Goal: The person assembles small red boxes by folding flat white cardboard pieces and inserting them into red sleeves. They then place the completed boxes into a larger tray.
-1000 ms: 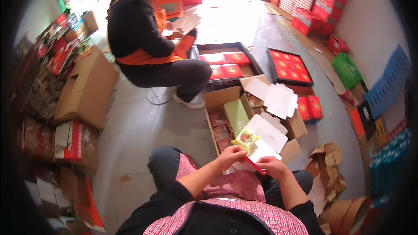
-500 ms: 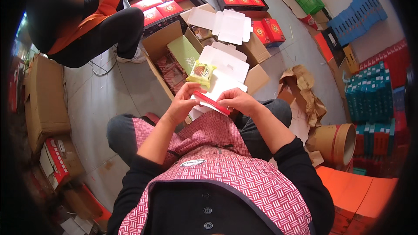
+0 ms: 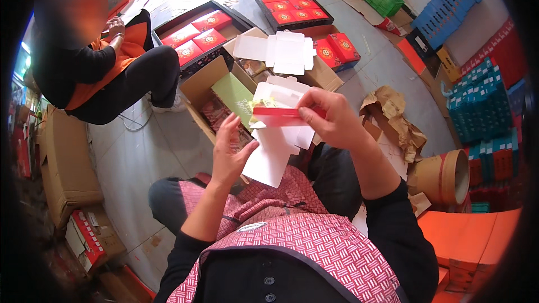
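Observation:
Pinched at its right end by my right hand (image 3: pixel 332 116), a small red-and-white carton (image 3: pixel 276 116) is held up in front of me, its red side wall toward me. Its white flaps stand partly unfolded on the far side. My left hand (image 3: pixel 229 154) is off the carton, to its lower left, with fingers spread and nothing in them. A yellow-wrapped pastry (image 3: pixel 263 102) shows just behind the carton's wall, mostly hidden by it. Below the carton, an unfolded white carton blank (image 3: pixel 266 157) slopes down toward my lap.
An open cardboard box (image 3: pixel 193 87) before me holds a green carton (image 3: pixel 231 96) and wrapped packets. Another flat white blank (image 3: pixel 283 53) lies across it. Black trays (image 3: pixel 255 1) with red boxes stand beyond. A co-worker (image 3: pixel 95 73) sits at far left; crumpled brown paper (image 3: pixel 393 118) lies right.
The red-and-white carton has been lifted in my right hand and its red wall turned toward me. My left hand has let go and drawn away with its fingers opened.

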Demonstrator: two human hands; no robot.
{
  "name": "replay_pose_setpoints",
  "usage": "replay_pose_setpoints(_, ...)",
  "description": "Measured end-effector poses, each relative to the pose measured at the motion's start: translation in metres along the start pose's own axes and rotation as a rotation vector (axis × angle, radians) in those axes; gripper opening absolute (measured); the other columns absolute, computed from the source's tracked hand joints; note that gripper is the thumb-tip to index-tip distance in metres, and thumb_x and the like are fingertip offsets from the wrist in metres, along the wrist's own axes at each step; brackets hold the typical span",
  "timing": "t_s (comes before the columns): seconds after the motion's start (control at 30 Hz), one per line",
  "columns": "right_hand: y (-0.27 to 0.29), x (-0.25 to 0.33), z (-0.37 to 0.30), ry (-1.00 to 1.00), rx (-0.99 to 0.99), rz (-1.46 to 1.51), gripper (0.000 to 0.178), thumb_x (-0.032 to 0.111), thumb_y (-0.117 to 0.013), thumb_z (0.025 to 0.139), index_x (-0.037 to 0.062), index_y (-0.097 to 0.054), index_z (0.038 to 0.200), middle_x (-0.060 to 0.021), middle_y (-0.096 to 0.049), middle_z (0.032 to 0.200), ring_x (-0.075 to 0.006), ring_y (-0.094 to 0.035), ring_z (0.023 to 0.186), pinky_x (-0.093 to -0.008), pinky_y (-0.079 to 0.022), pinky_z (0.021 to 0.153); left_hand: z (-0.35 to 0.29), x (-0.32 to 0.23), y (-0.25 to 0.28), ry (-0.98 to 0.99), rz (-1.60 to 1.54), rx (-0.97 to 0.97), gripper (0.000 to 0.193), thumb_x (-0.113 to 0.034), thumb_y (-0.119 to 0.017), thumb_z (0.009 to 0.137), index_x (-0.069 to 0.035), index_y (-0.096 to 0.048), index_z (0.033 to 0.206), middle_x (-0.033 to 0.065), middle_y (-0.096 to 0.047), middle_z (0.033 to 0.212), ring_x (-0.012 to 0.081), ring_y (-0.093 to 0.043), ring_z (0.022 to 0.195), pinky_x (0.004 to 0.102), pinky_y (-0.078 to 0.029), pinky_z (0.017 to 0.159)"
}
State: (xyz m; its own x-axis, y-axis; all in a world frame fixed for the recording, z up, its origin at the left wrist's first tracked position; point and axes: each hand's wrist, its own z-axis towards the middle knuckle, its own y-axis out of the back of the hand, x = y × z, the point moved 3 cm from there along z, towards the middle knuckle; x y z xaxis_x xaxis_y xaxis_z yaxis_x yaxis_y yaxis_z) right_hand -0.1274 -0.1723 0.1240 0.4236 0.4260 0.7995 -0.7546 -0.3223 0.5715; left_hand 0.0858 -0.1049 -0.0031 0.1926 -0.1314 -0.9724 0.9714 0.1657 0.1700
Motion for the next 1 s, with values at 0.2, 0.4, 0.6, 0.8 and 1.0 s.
replay_pose_setpoints(0.2, -0.045, 0.074, -0.047, 0.868, -0.243, -0.252, 0.013, 0.004, -0.063, 0.079, 0.002, -0.061, 0.092, -0.0111, -0.062, 0.092, -0.026, -0.062, 0.089, -0.0336, -0.052, 0.075, 0.006, -0.028, 0.038, -0.052, -0.468, 0.035, 0.031, 0.003, -0.067, 0.082, -0.001, -0.062, 0.113, 0.0083, -0.065, 0.106, 0.018, -0.058, 0.105, 0.0337, -0.045, 0.093)
replay_pose_setpoints(0.4, -0.129, -0.034, -0.074, -0.239, 0.253, 0.58, 0.034, 0.017, -0.059, 0.089, 0.001, -0.057, 0.118, -0.0113, -0.06, 0.115, -0.0207, -0.06, 0.1, -0.0385, -0.049, 0.086, 0.007, -0.098, 0.035, -0.128, -1.009, -0.084, 0.025, -0.001, -0.058, 0.09, 0.002, -0.057, 0.115, 0.009, -0.064, 0.109, 0.0146, -0.06, 0.098, 0.0289, -0.048, 0.086)
replay_pose_setpoints(0.6, -0.08, -0.065, -0.078, -0.403, 0.409, 0.793, 0.035, 0.022, -0.056, 0.092, 0.0028, -0.056, 0.121, -0.0086, -0.06, 0.116, -0.0184, -0.059, 0.102, -0.0338, -0.049, 0.088, -0.042, -0.073, -0.015, 0.305, -0.669, 0.374, 0.027, -0.006, -0.06, 0.09, 0.004, -0.057, 0.115, 0.0082, -0.065, 0.106, 0.0128, -0.061, 0.096, 0.0267, -0.05, 0.085)
replay_pose_setpoints(0.8, -0.048, -0.077, -0.096, -0.473, 0.62, 0.987, 0.036, 0.026, -0.053, 0.096, 0.0045, -0.055, 0.124, -0.0059, -0.061, 0.117, -0.0161, -0.059, 0.105, -0.029, -0.048, 0.091, -0.074, -0.049, -0.044, 0.597, -0.675, 0.476, 0.028, -0.009, -0.061, 0.091, 0.006, -0.056, 0.113, 0.0084, -0.065, 0.101, 0.0125, -0.063, 0.089, 0.0267, -0.052, 0.08)
replay_pose_setpoints(1.0, -0.031, -0.058, -0.083, -0.779, 0.685, 0.926, 0.051, 0.046, -0.05, 0.095, 0.0006, -0.059, 0.117, -0.0073, -0.064, 0.106, -0.0113, -0.062, 0.091, -0.0264, -0.053, 0.077, -0.082, -0.039, -0.048, 0.624, -0.572, 0.468, 0.027, -0.009, -0.061, 0.09, 0.006, -0.057, 0.113, 0.0081, -0.065, 0.102, 0.0121, -0.062, 0.089, 0.0263, -0.051, 0.08)
